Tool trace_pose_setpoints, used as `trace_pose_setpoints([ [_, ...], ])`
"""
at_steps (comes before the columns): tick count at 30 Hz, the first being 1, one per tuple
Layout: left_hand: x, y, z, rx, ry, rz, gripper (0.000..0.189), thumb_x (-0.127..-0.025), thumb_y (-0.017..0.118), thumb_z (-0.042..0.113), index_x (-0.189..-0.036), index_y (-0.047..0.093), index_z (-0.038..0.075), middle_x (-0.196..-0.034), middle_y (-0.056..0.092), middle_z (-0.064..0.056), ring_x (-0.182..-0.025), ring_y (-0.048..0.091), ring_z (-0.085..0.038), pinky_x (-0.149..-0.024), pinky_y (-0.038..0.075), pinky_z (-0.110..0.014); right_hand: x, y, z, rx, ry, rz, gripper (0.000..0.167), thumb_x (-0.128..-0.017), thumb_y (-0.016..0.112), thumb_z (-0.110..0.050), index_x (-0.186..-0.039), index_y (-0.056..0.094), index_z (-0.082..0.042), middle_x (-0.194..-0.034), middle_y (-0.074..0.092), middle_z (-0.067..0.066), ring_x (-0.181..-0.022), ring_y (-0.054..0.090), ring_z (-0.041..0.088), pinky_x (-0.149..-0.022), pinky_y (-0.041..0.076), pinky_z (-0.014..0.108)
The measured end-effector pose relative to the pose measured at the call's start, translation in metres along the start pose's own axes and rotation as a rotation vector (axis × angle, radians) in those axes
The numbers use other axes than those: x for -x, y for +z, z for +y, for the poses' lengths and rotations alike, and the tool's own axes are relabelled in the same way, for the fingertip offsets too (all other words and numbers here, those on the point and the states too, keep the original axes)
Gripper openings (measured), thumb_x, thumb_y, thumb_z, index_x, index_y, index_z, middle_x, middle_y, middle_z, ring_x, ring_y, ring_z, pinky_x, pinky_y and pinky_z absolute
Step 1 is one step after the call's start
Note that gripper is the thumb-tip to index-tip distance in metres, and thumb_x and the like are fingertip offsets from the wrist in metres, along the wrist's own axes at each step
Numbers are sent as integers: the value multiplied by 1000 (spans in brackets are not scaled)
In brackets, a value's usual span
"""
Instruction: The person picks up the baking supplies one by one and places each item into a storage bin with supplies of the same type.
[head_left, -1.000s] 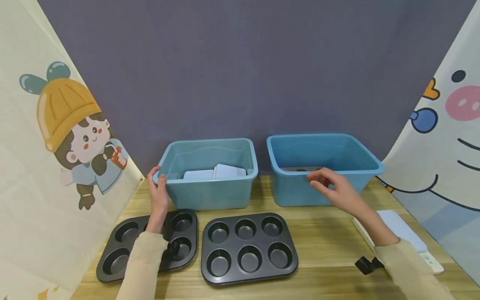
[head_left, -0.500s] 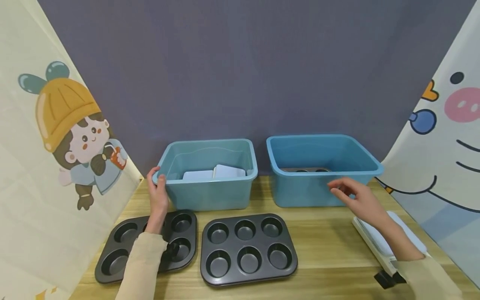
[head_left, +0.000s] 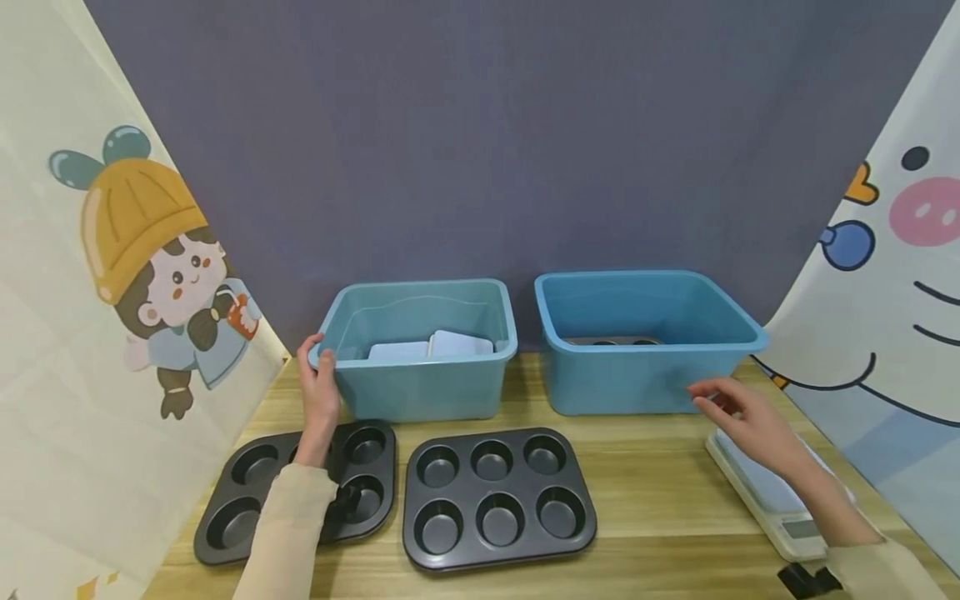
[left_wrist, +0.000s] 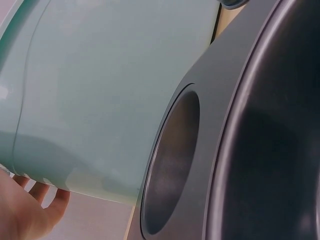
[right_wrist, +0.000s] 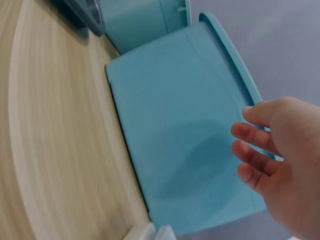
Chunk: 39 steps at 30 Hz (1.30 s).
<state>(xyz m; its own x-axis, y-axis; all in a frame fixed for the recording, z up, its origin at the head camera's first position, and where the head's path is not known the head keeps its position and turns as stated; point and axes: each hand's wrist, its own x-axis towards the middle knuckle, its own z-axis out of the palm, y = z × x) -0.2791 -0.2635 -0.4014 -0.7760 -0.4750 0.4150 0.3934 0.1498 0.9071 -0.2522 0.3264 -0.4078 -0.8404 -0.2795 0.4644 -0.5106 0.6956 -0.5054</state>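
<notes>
My left hand (head_left: pixel 319 402) grips the left corner of the rim of the pale blue-green plastic bin (head_left: pixel 420 392), thumb outside in front. In the left wrist view, its fingers (left_wrist: pixel 59 204) touch the bin's side. Two flat white pieces (head_left: pixel 460 343) lie inside that bin. My right hand (head_left: pixel 753 427) holds nothing, its fingers loosely bent. It hovers above the far end of a white kitchen scale (head_left: pixel 750 492) and in front of the bluer bin (head_left: pixel 622 381). Inside the bluer bin a greyish piece with dark round spots (head_left: pixel 615 341) shows partly above the rim; its kind cannot be made out.
A dark six-cup muffin tin (head_left: pixel 467 492) lies on the wooden table (head_left: pixel 660 517) before the bins. Another muffin tin (head_left: pixel 243 494) sits under my left forearm, partly hidden. A grey curtain (head_left: pixel 480 150) stands behind, with printed cloths on both sides.
My right hand has moved right and slightly down, away from the bluer bin's front rim to over the scale. The left hand keeps its grip, and the bins and tins stay put.
</notes>
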Motion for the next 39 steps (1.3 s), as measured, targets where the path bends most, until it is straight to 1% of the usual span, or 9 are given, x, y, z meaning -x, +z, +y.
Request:
trace_pose_setpoints([
  [5,-1,0,-2,-5,-19,-4,45,-103,43,14,-143,35,-3,-145,36,-24,-119,37,-20,-97,27,-24,11,-5,14,8,22,14,18,-98,61,-11,-114,67,-13,-98,62,-21,-76,58,0,-64,46,20],
  [11,-13,-3,-24,4,-31,2,45,-103,43,15,-145,35,2,-147,35,-19,-122,36,-22,-98,27,-27,21,-15,29,57,82,-12,19,-99,59,-16,-117,67,-13,-100,59,-26,-78,59,1,-63,47,22],
  [14,-16,-4,-32,-3,-27,10,43,-104,44,17,-145,36,6,-148,36,-16,-123,36,-22,-99,27,-28,25,-20,36,74,126,-30,21,-100,58,-19,-119,65,-13,-102,61,-19,-81,57,-3,-64,46,22],
  [21,-14,-4,-35,-33,-19,14,44,-105,43,24,-145,36,8,-146,37,-16,-124,37,-22,-100,27,-27,32,-24,51,106,177,-29,22,-100,58,-18,-120,63,-8,-104,65,11,-81,50,-14,-63,46,20],
  [28,-15,-5,-34,-39,-19,15,45,-105,44,25,-145,36,7,-147,36,-16,-124,37,-22,-100,27,-28,36,-26,64,145,189,-28,21,-99,60,-16,-116,65,-4,-104,67,16,-79,48,-16,-60,46,21],
  [33,-14,-5,-36,-37,-25,17,46,-104,45,25,-145,37,7,-148,36,-17,-124,37,-23,-99,27,-27,42,-28,79,163,223,-46,23,-99,61,-19,-116,66,-5,-101,68,12,-77,47,-17,-59,45,22],
  [35,-14,-5,-37,-36,-32,13,46,-104,45,24,-146,37,7,-149,35,-18,-125,36,-22,-100,26,-29,45,-30,83,168,242,-56,26,-100,60,-23,-117,66,-6,-100,67,-7,-77,46,-18,-59,45,22],
  [37,-15,-5,-37,-37,-32,12,46,-104,44,25,-146,36,8,-150,35,-17,-126,36,-22,-101,27,-30,47,-32,88,171,254,-55,27,-100,60,-25,-118,66,-6,-99,60,-26,-77,46,-18,-59,45,22],
  [39,-15,-5,-35,-27,-29,8,46,-104,44,23,-146,36,6,-150,35,-18,-125,36,-22,-100,27,-29,50,-33,91,170,268,-54,29,-100,59,-26,-118,66,-5,-100,58,-28,-77,45,-18,-60,44,22],
])
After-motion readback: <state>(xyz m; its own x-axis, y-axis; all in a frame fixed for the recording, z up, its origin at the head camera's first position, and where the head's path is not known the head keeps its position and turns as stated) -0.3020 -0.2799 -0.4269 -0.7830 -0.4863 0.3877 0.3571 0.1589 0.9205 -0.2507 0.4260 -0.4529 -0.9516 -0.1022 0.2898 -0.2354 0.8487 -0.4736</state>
